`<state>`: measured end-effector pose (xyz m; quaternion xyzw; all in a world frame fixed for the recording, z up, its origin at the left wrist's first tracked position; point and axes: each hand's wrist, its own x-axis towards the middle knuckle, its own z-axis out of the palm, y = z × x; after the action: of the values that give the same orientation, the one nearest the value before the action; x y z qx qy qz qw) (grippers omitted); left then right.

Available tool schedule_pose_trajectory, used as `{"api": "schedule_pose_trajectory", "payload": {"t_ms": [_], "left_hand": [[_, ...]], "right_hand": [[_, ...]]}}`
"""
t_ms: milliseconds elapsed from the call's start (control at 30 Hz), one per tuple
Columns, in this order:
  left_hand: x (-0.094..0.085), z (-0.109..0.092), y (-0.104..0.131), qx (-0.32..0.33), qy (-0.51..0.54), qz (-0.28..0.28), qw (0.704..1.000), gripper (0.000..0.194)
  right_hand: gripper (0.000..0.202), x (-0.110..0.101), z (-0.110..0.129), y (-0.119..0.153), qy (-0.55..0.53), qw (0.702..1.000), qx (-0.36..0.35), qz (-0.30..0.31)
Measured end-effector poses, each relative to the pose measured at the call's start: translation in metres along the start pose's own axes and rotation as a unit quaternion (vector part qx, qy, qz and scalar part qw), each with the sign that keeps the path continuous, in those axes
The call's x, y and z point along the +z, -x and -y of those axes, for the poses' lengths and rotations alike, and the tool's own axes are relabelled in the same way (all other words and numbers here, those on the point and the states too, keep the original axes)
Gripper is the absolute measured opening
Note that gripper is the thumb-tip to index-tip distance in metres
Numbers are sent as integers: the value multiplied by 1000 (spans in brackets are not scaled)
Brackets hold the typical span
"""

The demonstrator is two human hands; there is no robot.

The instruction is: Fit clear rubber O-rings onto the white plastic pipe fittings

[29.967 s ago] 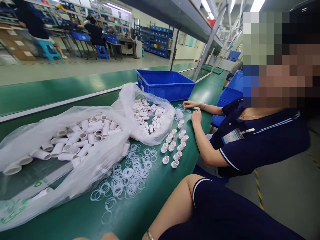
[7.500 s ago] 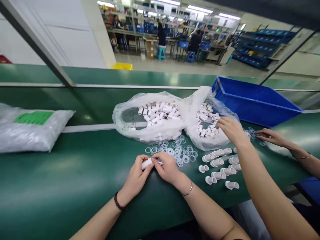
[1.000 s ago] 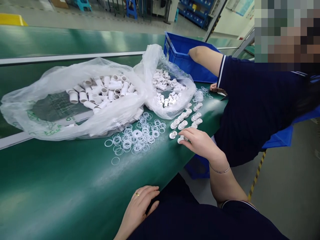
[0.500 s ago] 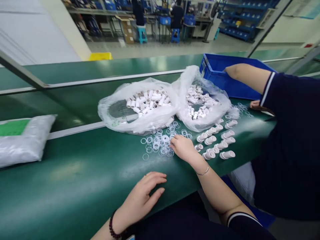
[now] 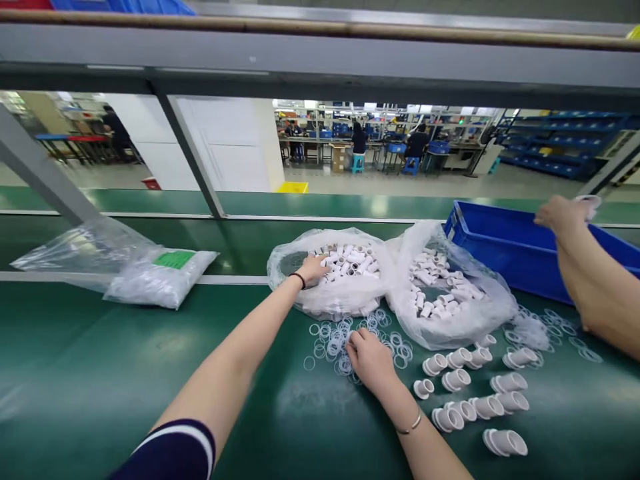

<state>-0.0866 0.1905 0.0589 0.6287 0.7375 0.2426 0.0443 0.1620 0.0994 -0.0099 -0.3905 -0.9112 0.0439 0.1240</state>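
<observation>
My left hand (image 5: 314,268) reaches into the left clear plastic bag (image 5: 285,257), its fingers apart and touching short white pipe fittings (image 5: 356,259); the fingertips are partly hidden among them. My right hand (image 5: 371,360) rests at the right side of a pile of thin clear rings (image 5: 336,339). Its fingers are curled down and pressed together; whatever is between them is hidden. Right of this hand, several white fittings with flanged ends (image 5: 456,380) lie on the green worktop (image 5: 240,420).
A second open bag (image 5: 425,333) of white fittings adjoins the first. Behind it stands a blue crate (image 5: 520,250), with a co-worker's hand (image 5: 565,213) above it holding something white. More rings (image 5: 555,327) lie at right. A filled plastic bag (image 5: 150,287) sits left; a metal frame crosses overhead.
My left hand has moved forward from above the worktop into the left bag. My right hand stays at the rings. The co-worker's hand has risen out of the crate. The view has tilted up.
</observation>
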Motion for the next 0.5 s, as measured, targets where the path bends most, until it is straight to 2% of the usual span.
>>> {"api": "schedule_pose_trajectory", "payload": {"t_ms": [100, 233, 367, 500], "left_hand": [[22, -7, -20, -84, -24, 32, 996, 41], [37, -7, -26, -130, -47, 59, 989, 41], [37, 3, -21, -131, -73, 87, 985, 34], [27, 14, -10, -107, -86, 111, 984, 29]], "right_hand": [[9, 2, -2, 2, -13, 1000, -6, -17], [6, 6, -3, 3, -30, 998, -10, -50], [9, 15, -5, 1, -58, 993, -6, -107], [15, 18, -6, 2, -70, 988, -10, -139]]}}
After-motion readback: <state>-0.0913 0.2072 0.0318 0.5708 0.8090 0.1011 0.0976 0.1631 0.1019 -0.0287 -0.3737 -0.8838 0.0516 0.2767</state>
